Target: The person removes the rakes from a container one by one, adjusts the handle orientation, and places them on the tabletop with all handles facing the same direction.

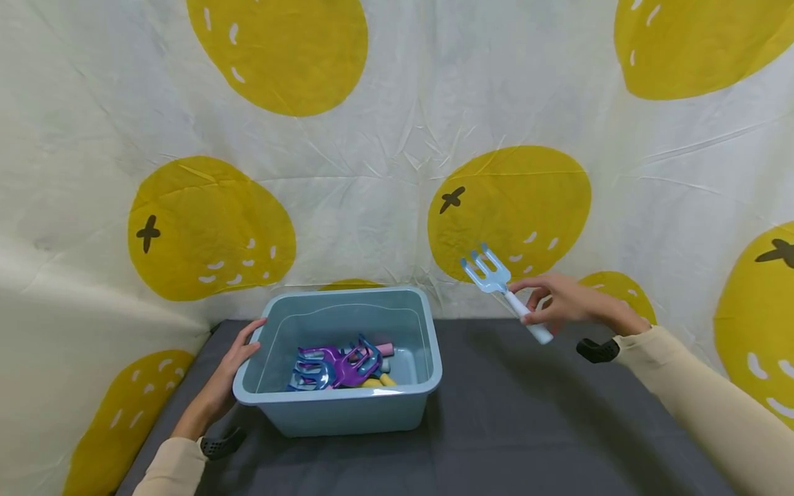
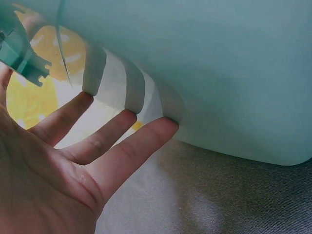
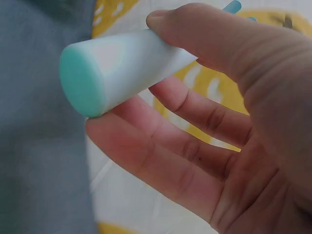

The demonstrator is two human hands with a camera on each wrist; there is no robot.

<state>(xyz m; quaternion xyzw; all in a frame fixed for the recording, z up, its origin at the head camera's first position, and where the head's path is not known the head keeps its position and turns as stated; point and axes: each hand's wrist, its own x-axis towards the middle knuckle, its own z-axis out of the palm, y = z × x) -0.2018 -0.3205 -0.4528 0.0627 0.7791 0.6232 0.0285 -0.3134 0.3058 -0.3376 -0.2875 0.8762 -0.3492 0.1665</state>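
Note:
In the head view my right hand [image 1: 561, 303] holds up a small light-blue toy garden fork [image 1: 491, 274] to the right of the bin. Its prongs point up and left, and the white handle is pinched between thumb and fingers. The right wrist view shows the handle's turquoise end [image 3: 80, 80] sticking out of the grip. My left hand [image 1: 232, 358] is at the left side of a blue-grey plastic bin [image 1: 331, 412]. In the left wrist view its outstretched fingers [image 2: 141, 144] touch the outer wall. The thumb's contact with the rim is hard to make out.
Inside the bin lie purple [image 1: 352, 368] and dark-blue fork-like toy pieces [image 1: 313, 372], with pink [image 1: 385, 349] and yellow handles [image 1: 387, 379]. The bin stands on a dark grey cloth-covered table [image 1: 496, 427]. Behind hangs a white curtain [image 1: 366, 227] printed with yellow fruit.

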